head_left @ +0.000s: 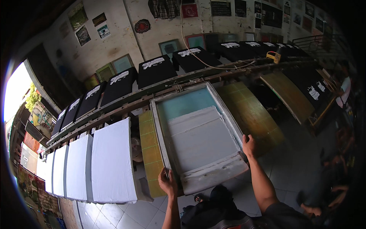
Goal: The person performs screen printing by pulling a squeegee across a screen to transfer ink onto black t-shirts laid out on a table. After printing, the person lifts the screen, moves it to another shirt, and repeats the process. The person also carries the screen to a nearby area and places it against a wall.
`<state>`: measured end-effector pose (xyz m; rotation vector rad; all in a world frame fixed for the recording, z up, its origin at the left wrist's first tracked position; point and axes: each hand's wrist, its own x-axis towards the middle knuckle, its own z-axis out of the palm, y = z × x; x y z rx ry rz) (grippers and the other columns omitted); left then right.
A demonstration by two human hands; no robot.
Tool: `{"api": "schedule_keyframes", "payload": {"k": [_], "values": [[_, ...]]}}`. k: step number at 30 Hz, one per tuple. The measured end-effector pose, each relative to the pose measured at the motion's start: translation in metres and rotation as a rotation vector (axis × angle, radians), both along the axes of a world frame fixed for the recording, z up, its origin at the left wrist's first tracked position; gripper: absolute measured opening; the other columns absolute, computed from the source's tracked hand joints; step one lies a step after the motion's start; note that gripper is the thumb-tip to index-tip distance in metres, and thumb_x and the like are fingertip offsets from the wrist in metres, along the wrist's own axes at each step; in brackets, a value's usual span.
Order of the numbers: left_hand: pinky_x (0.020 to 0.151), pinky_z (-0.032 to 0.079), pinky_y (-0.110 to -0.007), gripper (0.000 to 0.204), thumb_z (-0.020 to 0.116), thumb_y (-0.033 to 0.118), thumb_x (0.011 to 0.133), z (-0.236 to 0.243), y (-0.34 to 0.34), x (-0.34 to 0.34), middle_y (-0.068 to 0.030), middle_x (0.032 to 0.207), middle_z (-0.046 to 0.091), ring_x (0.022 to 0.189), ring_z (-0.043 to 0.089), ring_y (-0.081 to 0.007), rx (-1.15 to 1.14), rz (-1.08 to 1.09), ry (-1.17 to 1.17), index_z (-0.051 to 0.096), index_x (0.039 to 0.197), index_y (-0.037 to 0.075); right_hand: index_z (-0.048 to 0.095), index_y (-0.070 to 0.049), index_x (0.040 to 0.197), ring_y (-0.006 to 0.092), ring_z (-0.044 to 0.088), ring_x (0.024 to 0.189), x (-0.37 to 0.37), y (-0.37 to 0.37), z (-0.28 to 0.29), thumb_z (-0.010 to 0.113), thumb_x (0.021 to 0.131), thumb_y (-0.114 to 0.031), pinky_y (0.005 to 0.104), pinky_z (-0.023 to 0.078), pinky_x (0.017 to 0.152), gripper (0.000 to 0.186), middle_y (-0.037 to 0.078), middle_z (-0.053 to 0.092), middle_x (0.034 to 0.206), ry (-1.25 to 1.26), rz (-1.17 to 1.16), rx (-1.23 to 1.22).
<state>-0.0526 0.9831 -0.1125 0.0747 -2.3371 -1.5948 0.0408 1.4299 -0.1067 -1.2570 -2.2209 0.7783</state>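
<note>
Between my hands lies a screen printing frame, pale-edged, with teal mesh at its far end and a grey-white area over the rest. My left hand grips its near left side, fingers bent over the edge. My right hand is closed on the right side, somewhat farther up. Beneath and beside the frame shows a yellowish-brown board with thin grid lines. To the left, a white shirt is stretched flat on the neighbouring board.
Black shirts with white prints line the far row of boards. A metal rail runs between the rows, with a yellow tool on it. Bare boards stand right. Another person stands at the far right; someone sits lower right.
</note>
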Motion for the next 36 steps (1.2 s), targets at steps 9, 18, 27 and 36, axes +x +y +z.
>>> {"api": "schedule_keyframes", "payload": {"k": [9,18,27,36], "values": [[0.094,0.055,-0.04,0.042,0.08,0.023,0.098,-0.003,-0.002,0.0,-0.0178,0.117,0.073,0.105,0.071,-0.0284,-0.009,-0.002,-0.015,0.071,0.13,-0.002,0.063,0.006,0.138,0.0492,0.065,0.124,0.001,0.0,0.004,0.057,0.107,-0.05,0.0518,0.052,0.106,0.065,0.035,0.068,0.13,-0.011,0.013,-0.039],[0.094,0.055,-0.039,0.038,0.079,0.022,0.099,0.01,0.001,0.004,-0.0156,0.116,0.072,0.102,0.07,-0.0261,-0.029,-0.006,-0.002,0.071,0.13,0.001,0.064,0.007,0.136,0.0502,0.065,0.123,-0.001,0.0,-0.002,0.058,0.107,-0.05,0.0524,0.052,0.104,0.064,0.035,0.068,0.128,0.029,0.006,-0.02],[0.093,0.055,-0.04,0.04,0.08,0.024,0.098,0.012,0.002,0.005,-0.0152,0.116,0.072,0.101,0.07,-0.0272,-0.048,0.015,0.016,0.071,0.13,0.002,0.067,0.007,0.127,0.0506,0.067,0.115,-0.006,0.014,-0.023,0.06,0.106,-0.047,0.0532,0.053,0.098,0.058,0.034,0.071,0.119,0.069,0.024,0.043],[0.093,0.056,-0.042,0.039,0.082,0.025,0.094,0.01,-0.001,0.003,-0.0128,0.113,0.074,0.103,0.072,-0.0299,-0.134,0.071,-0.014,0.073,0.128,0.008,0.07,0.009,0.11,0.0489,0.072,0.1,-0.002,0.019,-0.025,0.063,0.107,-0.037,0.0501,0.055,0.087,0.047,0.03,0.075,0.101,0.183,0.131,0.109]]}}
